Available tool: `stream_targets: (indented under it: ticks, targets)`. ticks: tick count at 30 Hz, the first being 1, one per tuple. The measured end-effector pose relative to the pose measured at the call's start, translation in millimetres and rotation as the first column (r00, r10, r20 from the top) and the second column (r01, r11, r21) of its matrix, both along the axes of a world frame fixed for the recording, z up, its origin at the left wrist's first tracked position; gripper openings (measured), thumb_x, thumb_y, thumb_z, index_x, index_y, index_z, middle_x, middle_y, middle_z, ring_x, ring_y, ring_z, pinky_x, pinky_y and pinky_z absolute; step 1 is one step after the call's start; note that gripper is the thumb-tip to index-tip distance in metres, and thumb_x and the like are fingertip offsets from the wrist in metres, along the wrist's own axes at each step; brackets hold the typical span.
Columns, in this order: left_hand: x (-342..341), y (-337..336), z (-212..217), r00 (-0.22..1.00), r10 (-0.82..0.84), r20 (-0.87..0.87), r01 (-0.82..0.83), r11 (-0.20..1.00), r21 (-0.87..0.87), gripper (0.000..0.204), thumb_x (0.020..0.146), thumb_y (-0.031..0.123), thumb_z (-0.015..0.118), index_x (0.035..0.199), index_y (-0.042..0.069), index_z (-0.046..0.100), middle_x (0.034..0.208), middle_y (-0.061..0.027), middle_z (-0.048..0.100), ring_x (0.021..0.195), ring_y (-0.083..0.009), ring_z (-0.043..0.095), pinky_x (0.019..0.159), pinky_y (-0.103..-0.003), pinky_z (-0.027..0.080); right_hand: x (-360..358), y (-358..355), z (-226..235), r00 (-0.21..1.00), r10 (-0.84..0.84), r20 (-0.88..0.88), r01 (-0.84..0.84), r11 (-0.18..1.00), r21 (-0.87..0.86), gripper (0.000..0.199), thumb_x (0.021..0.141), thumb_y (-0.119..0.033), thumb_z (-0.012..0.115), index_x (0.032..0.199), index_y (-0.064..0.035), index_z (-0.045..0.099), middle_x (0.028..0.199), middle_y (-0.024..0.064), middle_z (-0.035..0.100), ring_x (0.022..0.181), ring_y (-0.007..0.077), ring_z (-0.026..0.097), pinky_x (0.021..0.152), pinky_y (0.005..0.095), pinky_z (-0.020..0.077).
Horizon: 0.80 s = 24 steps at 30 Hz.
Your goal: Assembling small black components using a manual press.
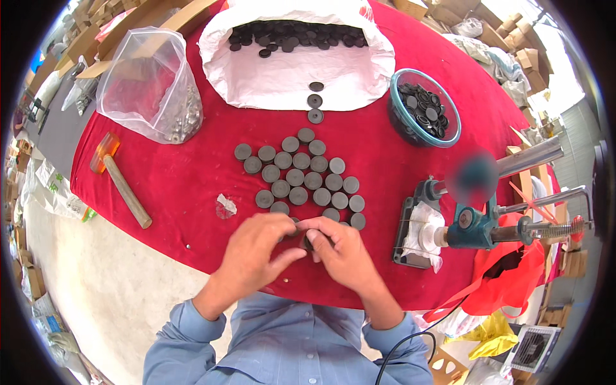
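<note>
Nearest the person, both hands meet at the near edge of the desk [179, 186], which is covered in red cloth. Between them is a disc [312, 242], dark grey, round and flat, mostly hidden by the fingers, so only a sliver of its face shows. It lies just below the cluster of discs [301, 176], at that cluster's near edge.

The left hand [256, 250] comes in from the lower left in a blue sleeve, palm down, knuckles raised. Its index finger and thumb stretch toward the disc and touch the right hand. The right hand [343, 250] comes in from the lower right, fingers curled tight and closed on the disc, thumb pressed over the top.

The cluster is laid out flat in rough rows, the discs touching or nearly so, all alike in dull charcoal. Left of the cluster lies a small scrap of clear wrap [226, 205], and farther left a mallet [119, 179] with a wooden handle and orange head. Right of the cluster stands a teal hand press [471, 221] on a dark base.

Beyond the cluster three more discs lie in a line leading up to a white sack [289, 70] holding many more. Right of the sack is a glass bowl [425, 108] of discs; left of it, a clear bag [151, 83] of small metal parts.
</note>
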<state>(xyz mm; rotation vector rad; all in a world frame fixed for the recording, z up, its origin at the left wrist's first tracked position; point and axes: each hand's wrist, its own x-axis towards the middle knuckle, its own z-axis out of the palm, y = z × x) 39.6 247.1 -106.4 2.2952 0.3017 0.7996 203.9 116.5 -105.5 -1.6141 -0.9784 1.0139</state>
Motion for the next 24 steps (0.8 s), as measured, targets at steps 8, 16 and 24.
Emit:
stream_targets:
  ticks: [8,16,24]
  targets:
    - [17.2,86.8,-2.5,0.961,0.240,-0.135,-0.226,0.968,0.113,0.058,0.096,0.012,0.074,0.148,0.002,0.051,0.153,-0.0221,0.053,0.142,-0.0402,0.050,0.117,-0.046,0.043,153.7,39.3,48.2,0.689,-0.479,-0.545,0.723,0.514,0.462,0.044,0.110,-0.010,0.044,0.147,0.0147,0.042,0.134,0.0286,0.062,0.122,0.0325,0.067,0.105,0.0398,0.0557]
    - [30.2,106.1,-38.3,0.888,0.256,-0.381,-0.165,0.953,0.256,0.069,0.103,0.025,0.064,0.161,0.003,0.036,0.167,-0.0197,0.036,0.155,-0.0382,0.032,0.127,-0.050,0.028,116.1,62.9,-2.6,0.878,-0.474,-0.071,0.476,0.846,0.241,0.036,0.104,-0.002,0.054,0.137,0.0085,0.062,0.129,0.0219,0.070,0.110,0.0268,0.073,0.095,0.0337,0.0576]
    - [32.4,103.1,-40.0,0.893,0.184,-0.411,-0.056,0.951,0.304,0.073,0.104,0.037,0.059,0.164,0.004,0.031,0.172,-0.0175,0.028,0.160,-0.0361,0.025,0.129,-0.054,0.021,87.2,110.9,-31.8,0.470,-0.034,0.882,-0.163,0.979,0.124,0.047,0.102,-0.016,0.063,0.145,0.0029,0.056,0.151,0.0210,0.056,0.134,0.0387,0.058,0.112,0.0448,0.0472]
